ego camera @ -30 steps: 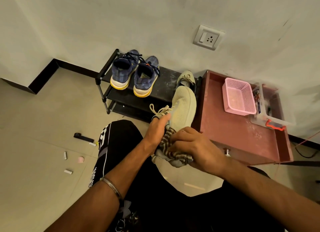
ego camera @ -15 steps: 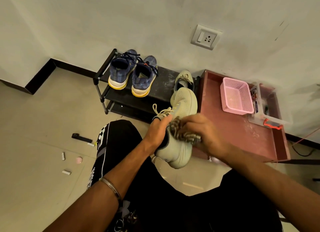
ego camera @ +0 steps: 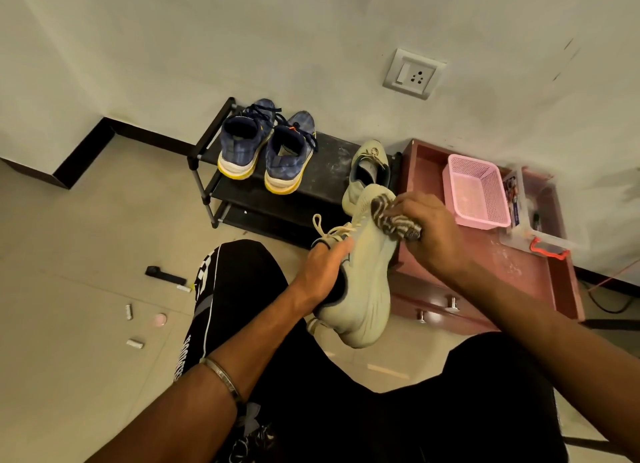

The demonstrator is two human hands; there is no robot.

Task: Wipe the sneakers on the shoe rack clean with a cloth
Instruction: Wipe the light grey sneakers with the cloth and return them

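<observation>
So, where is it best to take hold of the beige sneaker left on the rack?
Probably by the heel collar of the beige sneaker on the rack, coming from the front: its opening faces up, its heel points toward the person, and the rack is bare to its left.

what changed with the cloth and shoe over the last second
The right hand slid the striped cloth from the heel end of the beige sneaker up to its toe. The left hand kept gripping the sneaker at its collar. The blue sneakers stayed on the shoe rack.
</observation>
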